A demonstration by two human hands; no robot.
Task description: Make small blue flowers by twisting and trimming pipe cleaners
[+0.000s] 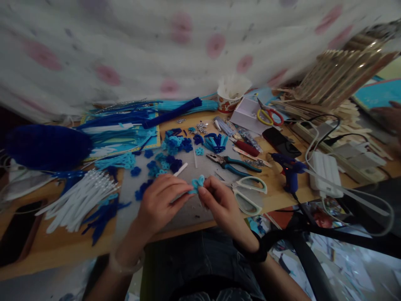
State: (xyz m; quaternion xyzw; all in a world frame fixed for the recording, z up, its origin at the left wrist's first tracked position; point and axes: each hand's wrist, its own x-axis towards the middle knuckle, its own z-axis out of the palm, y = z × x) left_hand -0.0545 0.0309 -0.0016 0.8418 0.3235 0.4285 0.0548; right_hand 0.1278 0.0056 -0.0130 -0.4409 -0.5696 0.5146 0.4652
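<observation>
A small light-blue looped pipe-cleaner piece (pixel 198 182) is pinched between both hands, above a grey mat (pixel 128 209) near the table's front edge. My left hand (pixel 163 202) grips its left side with thumb and forefinger. On its right side my right hand (pixel 219 200) holds it with closed fingertips. Just behind my left hand lies a white stick (pixel 181 169). Blue pipe-cleaner flowers (pixel 173 144) are scattered beyond the hands. Beside my right hand are white-handled scissors (pixel 249 207) and, farther back, pliers with blue handles (pixel 238 163).
At the left are a bundle of white strips (pixel 78 200), a dark-blue fluffy bundle (pixel 46 147) and a phone (pixel 20 230). A blue glue gun (pixel 290 173), cables and a white charger (pixel 326 173) lie right. Another person's hand (pixel 388 115) shows at far right.
</observation>
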